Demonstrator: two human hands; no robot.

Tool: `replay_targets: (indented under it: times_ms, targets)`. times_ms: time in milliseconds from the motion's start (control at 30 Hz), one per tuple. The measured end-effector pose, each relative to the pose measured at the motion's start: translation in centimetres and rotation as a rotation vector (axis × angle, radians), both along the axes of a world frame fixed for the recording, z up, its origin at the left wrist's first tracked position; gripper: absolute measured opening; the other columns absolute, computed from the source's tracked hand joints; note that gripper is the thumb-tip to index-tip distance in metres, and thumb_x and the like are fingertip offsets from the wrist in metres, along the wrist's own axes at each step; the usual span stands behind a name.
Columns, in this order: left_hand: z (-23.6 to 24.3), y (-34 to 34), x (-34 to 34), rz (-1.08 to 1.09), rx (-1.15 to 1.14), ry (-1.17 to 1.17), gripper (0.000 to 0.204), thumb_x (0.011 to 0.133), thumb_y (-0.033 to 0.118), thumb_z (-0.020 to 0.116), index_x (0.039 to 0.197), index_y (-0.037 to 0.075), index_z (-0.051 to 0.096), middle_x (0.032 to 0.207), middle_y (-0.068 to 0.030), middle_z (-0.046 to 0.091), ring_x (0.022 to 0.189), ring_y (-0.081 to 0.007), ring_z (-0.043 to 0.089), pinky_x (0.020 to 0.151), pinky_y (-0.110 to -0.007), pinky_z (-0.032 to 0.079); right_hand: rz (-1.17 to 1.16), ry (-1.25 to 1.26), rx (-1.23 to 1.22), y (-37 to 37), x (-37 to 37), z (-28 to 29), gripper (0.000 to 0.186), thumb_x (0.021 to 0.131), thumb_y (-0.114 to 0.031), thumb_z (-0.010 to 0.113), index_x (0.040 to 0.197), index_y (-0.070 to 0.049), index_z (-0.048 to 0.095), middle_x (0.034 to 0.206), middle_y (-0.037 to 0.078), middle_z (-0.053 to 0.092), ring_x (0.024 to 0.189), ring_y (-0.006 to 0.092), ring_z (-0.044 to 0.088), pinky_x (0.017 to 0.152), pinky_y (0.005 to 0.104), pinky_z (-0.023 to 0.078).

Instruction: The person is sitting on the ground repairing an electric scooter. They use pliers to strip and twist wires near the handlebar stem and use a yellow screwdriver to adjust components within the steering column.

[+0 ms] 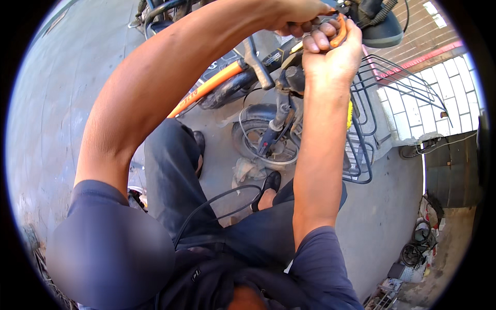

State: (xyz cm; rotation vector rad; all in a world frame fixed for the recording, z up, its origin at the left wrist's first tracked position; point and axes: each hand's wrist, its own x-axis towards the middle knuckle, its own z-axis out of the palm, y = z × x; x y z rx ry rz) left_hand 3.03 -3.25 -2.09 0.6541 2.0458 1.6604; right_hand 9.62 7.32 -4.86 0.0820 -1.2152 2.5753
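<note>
Both my hands are raised close together at the top of the view, by the handlebar area of a two-wheeler. My right hand [330,49] is closed around an orange-handled tool [339,32], which looks like pliers; its jaws are hard to see. Just to the left and above, my left hand [297,16] has its fingers curled, partly cut off by the upper edge and overlapping the right fingers. What it grips is hidden. A black ribbed cable sleeve [383,13] and a dark rounded mirror-like part [383,35] sit right of the hands.
Below my hands stand a small front wheel [263,135], an orange frame bar [206,89] and a black wire basket [366,147]. A black cable [223,193] loops over my legs. A crumpled rag [248,170] lies by my shoe. Bikes and clutter [413,248] line the far right.
</note>
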Motion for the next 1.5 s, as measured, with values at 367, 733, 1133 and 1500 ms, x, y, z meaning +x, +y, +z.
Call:
replay_targets:
  times_ms: [367,733,1133,1500]
  targets:
    - [1.7,1.3,-0.9,-0.073,-0.767,1.304,0.028,0.079,0.032,0.070,0.089,0.006,0.076,0.090,-0.0158,0.072,0.085,-0.0319,0.070,0.074,-0.041,0.054,0.034,0.077,-0.014,0.2,-0.1,-2.0,0.030,0.098,-0.032,0.042,0.082,-0.008,0.049,0.061,-0.001,0.044,0.048,0.0115,0.031,0.048,0.0290,0.027]
    - [-0.3,-1.9,1.2,0.087,0.137,0.074,0.043,0.101,0.046,0.050,0.077,0.014,0.067,0.053,0.0084,0.042,0.042,-0.0017,0.028,0.039,-0.023,0.017,-0.022,0.026,0.006,-2.1,-0.5,1.6,0.030,0.098,-0.031,0.049,0.076,-0.011,0.048,0.054,-0.002,0.039,0.042,0.0103,0.034,0.042,0.0275,0.028]
    - [0.7,0.6,0.9,0.165,-0.448,0.826,0.044,0.107,0.030,0.034,0.121,0.000,0.064,0.087,-0.0266,0.067,0.081,-0.0383,0.070,0.077,-0.046,0.054,-0.038,0.033,-0.106,-0.5,0.1,-0.6,0.040,0.101,-0.039,0.040,0.084,-0.006,0.055,0.059,-0.003,0.042,0.045,0.0108,0.036,0.044,0.0261,0.031]
    - [0.2,0.3,2.0,0.243,-0.378,0.781,0.049,0.107,0.039,0.039,0.118,0.003,0.070,0.069,-0.0152,0.062,0.066,-0.0219,0.065,0.064,-0.037,0.053,-0.056,-0.044,-0.037,-0.4,0.5,-0.8,0.037,0.101,-0.040,0.042,0.088,-0.007,0.053,0.059,-0.001,0.045,0.046,0.0112,0.036,0.045,0.0270,0.030]
